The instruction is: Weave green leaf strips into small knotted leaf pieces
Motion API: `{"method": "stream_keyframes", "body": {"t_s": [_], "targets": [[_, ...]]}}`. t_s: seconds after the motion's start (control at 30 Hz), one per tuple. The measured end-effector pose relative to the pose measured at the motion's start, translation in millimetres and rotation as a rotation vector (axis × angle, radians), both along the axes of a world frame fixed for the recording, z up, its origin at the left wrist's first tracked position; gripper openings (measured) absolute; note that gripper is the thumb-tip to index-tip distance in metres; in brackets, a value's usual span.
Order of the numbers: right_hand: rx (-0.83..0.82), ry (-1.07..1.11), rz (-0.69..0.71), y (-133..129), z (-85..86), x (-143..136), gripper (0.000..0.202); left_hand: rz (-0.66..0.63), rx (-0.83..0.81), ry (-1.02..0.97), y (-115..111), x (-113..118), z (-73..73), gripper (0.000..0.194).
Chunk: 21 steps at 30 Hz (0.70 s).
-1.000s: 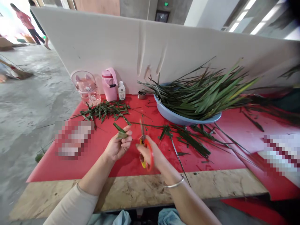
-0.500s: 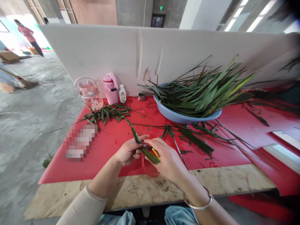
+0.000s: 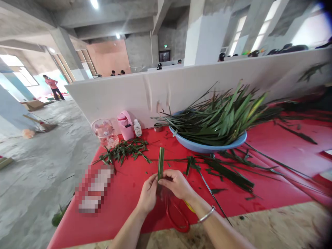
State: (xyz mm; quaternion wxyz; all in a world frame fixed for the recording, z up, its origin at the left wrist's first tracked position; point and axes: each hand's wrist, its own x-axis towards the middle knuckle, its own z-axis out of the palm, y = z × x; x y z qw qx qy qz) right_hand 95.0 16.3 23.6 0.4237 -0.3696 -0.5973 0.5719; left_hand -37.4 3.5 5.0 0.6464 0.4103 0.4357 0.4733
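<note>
A folded green leaf strip (image 3: 161, 162) stands nearly upright between my hands. My left hand (image 3: 149, 194) pinches its lower end from the left, and my right hand (image 3: 176, 183) grips it from the right with thumb and fingers. Below the hands, a red loop handle (image 3: 177, 221) lies on the red table cover (image 3: 129, 207); something yellow (image 3: 190, 206) shows beside my right wrist. Cut leaf pieces (image 3: 127, 150) are heaped to the left. Behind on the right, a blue basin (image 3: 207, 147) holds many long green leaves (image 3: 223, 121).
A pink bottle (image 3: 125, 126), a clear pink jug (image 3: 105, 133), a small white bottle (image 3: 137, 128) and a tape roll (image 3: 157, 127) line the white partition (image 3: 116, 93). Loose leaves (image 3: 228, 173) lie right of my hands. A person (image 3: 54, 86) stands far left.
The view has tilted up. The leaf strip, slanted before, is now nearly upright and both hands hold its lower part. The red handle shows more fully below them.
</note>
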Motion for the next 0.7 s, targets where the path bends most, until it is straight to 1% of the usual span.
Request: {"method": "stream_keyframes", "body": {"t_s": [0.07,0.17,0.23,0.37,0.47,0.57,0.63,0.7], "targets": [[-0.066,0.084,-0.041,-0.3,-7.9,-1.6,0.024,-0.04,-0.024,-0.07,-4.2,-1.9,-1.4,0.039],[-0.006,0.092,-0.136,1.9,-12.5,0.5,0.022,-0.047,-0.059,-0.146,-6.2,-2.7,-2.0,0.038],[0.028,0.087,-0.172,4.0,-13.4,2.7,0.021,-0.053,-0.077,-0.165,-5.8,-2.1,-2.4,0.038],[-0.011,0.124,-0.151,5.8,-16.7,4.9,0.021,0.006,-0.109,-0.156,-5.3,-1.3,-4.9,0.037],[-0.049,0.131,-0.134,6.0,-21.0,6.0,0.023,0.03,-0.098,-0.157,-6.6,-1.5,-5.9,0.038],[-0.052,0.109,-0.13,5.6,-24.2,6.9,0.025,-0.043,0.014,-0.103,-9.7,-0.4,-4.2,0.041],[-0.036,0.097,-0.138,4.5,-24.3,6.7,0.024,-0.115,0.151,0.021,-11.5,1.1,-3.1,0.04],[-0.003,0.122,-0.156,3.3,-22.1,6.3,0.022,-0.106,0.302,0.167,-11.9,2.3,-3.7,0.038]]}}
